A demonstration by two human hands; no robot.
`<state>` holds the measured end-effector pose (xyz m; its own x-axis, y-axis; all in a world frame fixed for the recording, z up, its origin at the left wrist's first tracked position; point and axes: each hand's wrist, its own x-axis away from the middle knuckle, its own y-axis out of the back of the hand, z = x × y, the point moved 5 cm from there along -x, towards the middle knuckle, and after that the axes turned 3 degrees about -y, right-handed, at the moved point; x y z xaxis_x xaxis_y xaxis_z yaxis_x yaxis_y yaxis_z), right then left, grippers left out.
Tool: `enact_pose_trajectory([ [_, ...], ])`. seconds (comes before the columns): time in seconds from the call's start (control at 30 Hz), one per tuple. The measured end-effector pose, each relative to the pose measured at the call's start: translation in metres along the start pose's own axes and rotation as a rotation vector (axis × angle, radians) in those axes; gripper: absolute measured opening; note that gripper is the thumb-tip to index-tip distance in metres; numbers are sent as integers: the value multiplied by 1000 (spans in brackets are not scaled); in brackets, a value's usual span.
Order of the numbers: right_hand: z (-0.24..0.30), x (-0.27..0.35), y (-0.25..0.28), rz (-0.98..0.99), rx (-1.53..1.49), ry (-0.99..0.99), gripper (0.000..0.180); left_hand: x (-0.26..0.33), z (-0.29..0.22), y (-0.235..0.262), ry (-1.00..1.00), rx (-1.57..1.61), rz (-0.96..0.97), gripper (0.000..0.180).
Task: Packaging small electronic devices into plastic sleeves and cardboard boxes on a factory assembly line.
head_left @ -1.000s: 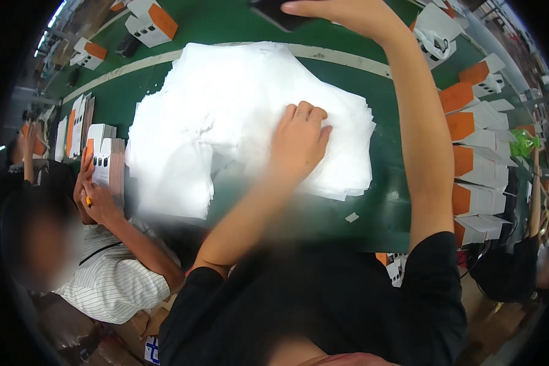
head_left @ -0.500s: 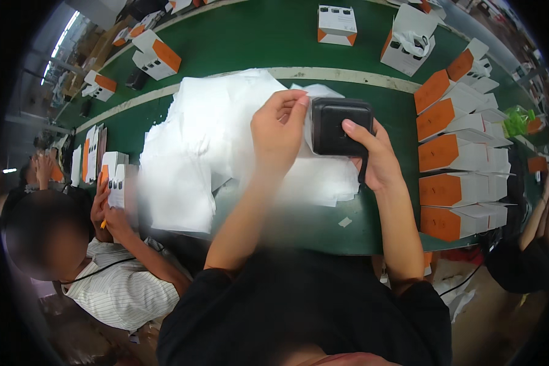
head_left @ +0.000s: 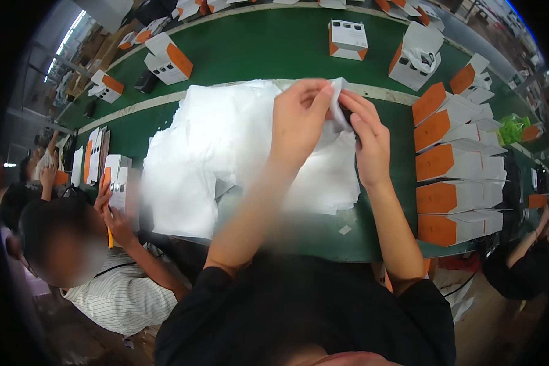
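Note:
Above a spread of thin white sheets or pouches (head_left: 183,177), my two hands meet around one small bundle. A pale whitish-grey piece (head_left: 337,100) stands edge-on between them, with a dark bit of the black square device (head_left: 346,115) showing beside it. My left hand (head_left: 300,116) pinches the pale piece's left side between thumb and fingers. My right hand (head_left: 372,143) curls round the other side, its fingers bent over the device. Most of the device is hidden by the pale piece and my fingers.
Open orange-and-white boxes (head_left: 436,161) stand in a row at right. More boxes (head_left: 348,39) sit farther back on the green table (head_left: 256,46). At left, a co-worker's hands (head_left: 119,222) hold a white box (head_left: 119,189). A green plastic bundle (head_left: 513,129) lies far right.
The black device, earlier face-up in my right hand, is now turned edge-on and mostly hidden. My left hand has moved right to grip the pale piece against it.

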<state>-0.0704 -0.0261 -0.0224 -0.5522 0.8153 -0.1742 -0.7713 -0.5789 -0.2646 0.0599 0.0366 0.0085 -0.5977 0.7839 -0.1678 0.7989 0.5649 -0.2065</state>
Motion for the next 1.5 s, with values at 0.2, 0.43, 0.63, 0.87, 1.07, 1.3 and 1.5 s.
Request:
enact_pose_trajectory([
  [0.2, -12, 10, 16, -88, 299, 162, 71, -33, -14, -28, 61, 135, 148, 21],
  [0.43, -39, 8, 83, -344, 40, -157, 52, -125, -15, -103, -55, -334, 492, 24],
  [0.63, -38, 5, 53, -260, -352, -288, 52, -327, 130, -46, -16, -1086, -9, 89],
  [0.87, -23, 13, 82, -297, -359, -201, 52, -255, 144, -112, 568, -217, 353, 55],
  [1.07, -9, -1, 81, -309, -309, 4, 55, -249, 93, -54, 46, -169, 379, 91],
  [1.3, 78, -74, 60, -269, 169, 514, 50, -217, 78, -5, -82, -214, 161, 59],
  [1.5, 69, -162, 20, 121, 361, 489, 46, -204, 92, -13, -270, -222, 21, 46],
])
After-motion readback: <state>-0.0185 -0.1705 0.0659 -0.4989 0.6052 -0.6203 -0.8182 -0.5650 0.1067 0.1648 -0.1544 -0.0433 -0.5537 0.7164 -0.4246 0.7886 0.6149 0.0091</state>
